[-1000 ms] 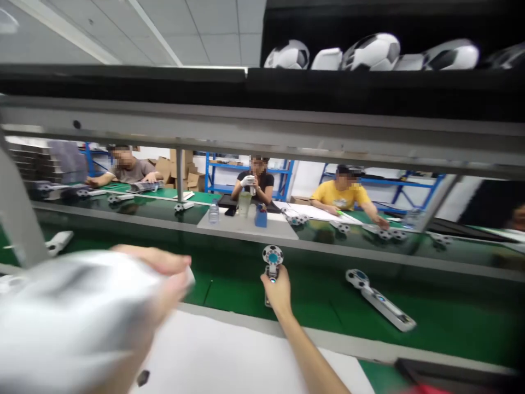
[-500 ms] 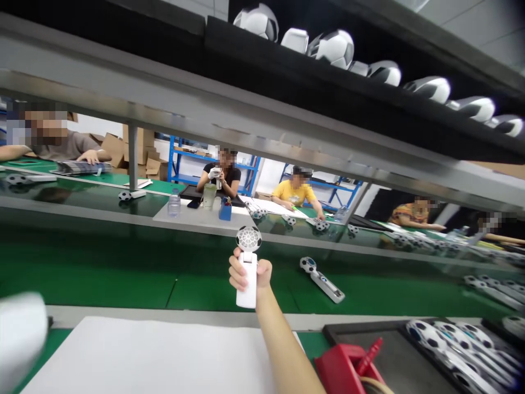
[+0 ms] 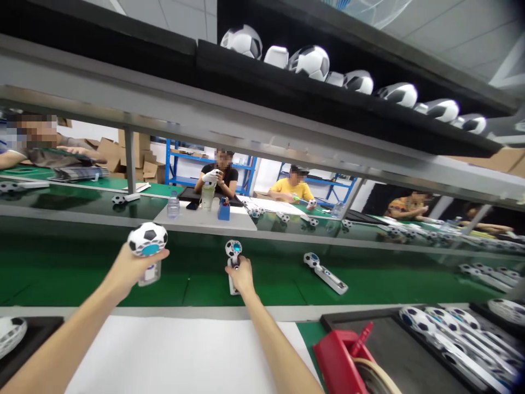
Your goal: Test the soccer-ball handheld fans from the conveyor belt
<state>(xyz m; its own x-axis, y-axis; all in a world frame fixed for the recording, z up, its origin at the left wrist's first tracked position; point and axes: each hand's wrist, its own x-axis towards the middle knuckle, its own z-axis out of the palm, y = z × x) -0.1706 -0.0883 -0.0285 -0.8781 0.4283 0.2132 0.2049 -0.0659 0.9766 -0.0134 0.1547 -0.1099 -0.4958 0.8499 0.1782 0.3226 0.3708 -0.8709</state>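
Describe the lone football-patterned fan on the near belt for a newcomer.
Look past the white sheet to the green belt. Just right of the right hand lies the fan, slanted, alone: hands hold the leftward two; those farther right lie grouped.

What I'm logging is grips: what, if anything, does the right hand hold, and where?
The right hand holds a football-patterned device by its handle, below the head.

Bottle [image 3: 173,207], cup [image 3: 208,197] and blue box [image 3: 223,211]
A phone [image 3: 192,206] lies between the first two; a red pen [image 3: 362,338] pokes from a red box [image 3: 334,361].
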